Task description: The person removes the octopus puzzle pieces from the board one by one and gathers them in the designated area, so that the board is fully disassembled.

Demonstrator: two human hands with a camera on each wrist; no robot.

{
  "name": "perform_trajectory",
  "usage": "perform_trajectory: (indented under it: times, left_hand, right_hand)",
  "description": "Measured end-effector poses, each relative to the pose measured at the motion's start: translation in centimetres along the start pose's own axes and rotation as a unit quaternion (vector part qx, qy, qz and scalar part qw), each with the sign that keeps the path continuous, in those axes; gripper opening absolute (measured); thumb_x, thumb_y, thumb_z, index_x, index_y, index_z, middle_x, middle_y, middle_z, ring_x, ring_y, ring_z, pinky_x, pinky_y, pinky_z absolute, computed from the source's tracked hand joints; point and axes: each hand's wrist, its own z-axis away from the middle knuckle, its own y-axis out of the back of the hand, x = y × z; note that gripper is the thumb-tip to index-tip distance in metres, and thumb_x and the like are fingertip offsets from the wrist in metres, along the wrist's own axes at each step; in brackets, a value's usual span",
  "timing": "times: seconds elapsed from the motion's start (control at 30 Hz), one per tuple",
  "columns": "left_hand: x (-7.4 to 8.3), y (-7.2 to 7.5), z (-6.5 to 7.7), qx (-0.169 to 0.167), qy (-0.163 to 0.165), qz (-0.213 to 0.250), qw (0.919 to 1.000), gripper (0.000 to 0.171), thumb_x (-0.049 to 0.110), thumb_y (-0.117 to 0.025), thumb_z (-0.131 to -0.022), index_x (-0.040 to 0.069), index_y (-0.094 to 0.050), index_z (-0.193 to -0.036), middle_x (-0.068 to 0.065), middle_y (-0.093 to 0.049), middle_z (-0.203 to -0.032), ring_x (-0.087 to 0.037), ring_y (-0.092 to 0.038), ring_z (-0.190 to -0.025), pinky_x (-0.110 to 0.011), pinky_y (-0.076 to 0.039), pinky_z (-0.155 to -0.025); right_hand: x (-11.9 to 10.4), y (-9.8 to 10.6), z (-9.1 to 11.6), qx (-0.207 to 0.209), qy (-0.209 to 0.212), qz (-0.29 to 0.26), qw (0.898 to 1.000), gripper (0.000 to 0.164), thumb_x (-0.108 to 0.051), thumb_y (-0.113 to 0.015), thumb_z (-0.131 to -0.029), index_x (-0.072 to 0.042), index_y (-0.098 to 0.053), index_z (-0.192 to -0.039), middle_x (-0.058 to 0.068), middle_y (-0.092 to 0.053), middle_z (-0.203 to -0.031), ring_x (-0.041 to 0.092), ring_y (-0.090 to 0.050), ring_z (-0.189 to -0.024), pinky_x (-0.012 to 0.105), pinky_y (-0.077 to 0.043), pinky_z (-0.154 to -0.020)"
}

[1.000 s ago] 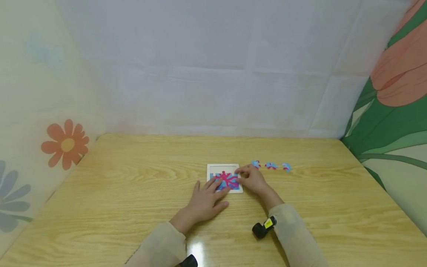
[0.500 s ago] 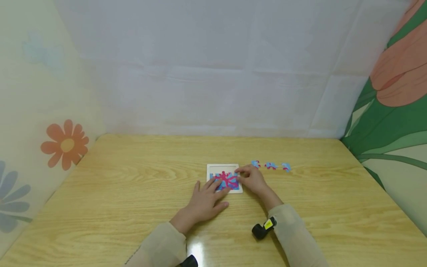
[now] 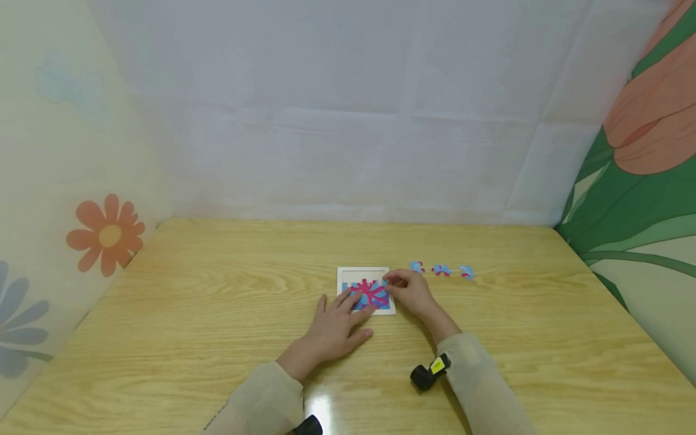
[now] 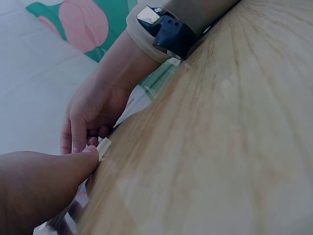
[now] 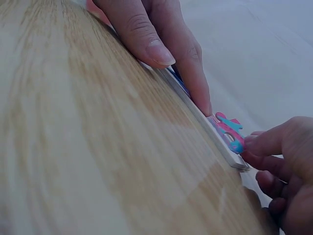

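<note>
A white puzzle frame (image 3: 366, 270) lies on the table, its lower part filled with joined pink and blue pieces and its upper strip bare. My left hand (image 3: 334, 329) rests on it with spread fingers, pressing the filled part from the lower left. At the frame's right edge my right hand (image 3: 413, 293) pinches a pink and blue puzzle piece (image 5: 230, 125) between thumb and finger. In the right wrist view that piece stands tilted up from the frame. In the left wrist view the left thumb (image 4: 73, 166) lies by the frame's edge and hides most of the puzzle.
Three loose puzzle pieces, a left one (image 3: 416, 266), a middle one (image 3: 442, 270) and a right one (image 3: 466, 272), lie in a row right of the frame. The wooden table (image 3: 217, 272) ends at a white cloth backdrop (image 3: 326, 121).
My right thumb and fingertips have shifted very slightly upward at the frame's right edge. The left hand, the frame and the loose pieces have stayed in place.
</note>
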Motion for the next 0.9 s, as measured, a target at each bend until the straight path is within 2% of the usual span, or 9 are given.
perform_trajectory:
  times: [0.3,0.57,0.9]
  left_hand:
    - [0.04,-0.08,-0.03,0.003,-0.001,0.004,1.0000,0.047,0.046,-0.042,-0.086,0.022,-0.047,-0.126,-0.009,-0.034,-0.133,-0.029,-0.019,-0.125,-0.062,-0.013,-0.089]
    - [0.11,0.19,0.01,0.001,0.005,0.013,0.9999,0.046,0.045,-0.044,-0.086,0.022,-0.048,-0.125,-0.010,-0.035,-0.133,-0.030,-0.020,-0.124,-0.062,-0.011,-0.089]
    - [0.26,0.20,-0.12,-0.002,0.009,0.005,0.9999,0.047,0.046,-0.044,-0.085,0.022,-0.048,-0.125,-0.010,-0.035,-0.132,-0.031,-0.020,-0.124,-0.062,-0.012,-0.088]
  right_hand:
    - [0.04,-0.12,-0.01,0.015,0.000,-0.001,1.000,0.013,0.006,-0.063,-0.071,0.001,-0.064,-0.083,0.004,-0.058,-0.070,0.014,-0.051,-0.064,0.026,-0.043,-0.060]
    - [-0.07,-0.26,-0.15,0.019,-0.033,-0.005,0.999,0.011,0.004,-0.063,-0.073,-0.001,-0.064,-0.083,0.003,-0.059,-0.072,0.015,-0.052,-0.069,0.028,-0.043,-0.066]
    - [-0.33,-0.16,-0.09,0.023,-0.054,-0.018,0.998,0.010,0.003,-0.063,-0.073,0.000,-0.065,-0.083,0.006,-0.061,-0.074,0.016,-0.054,-0.072,0.030,-0.043,-0.069]
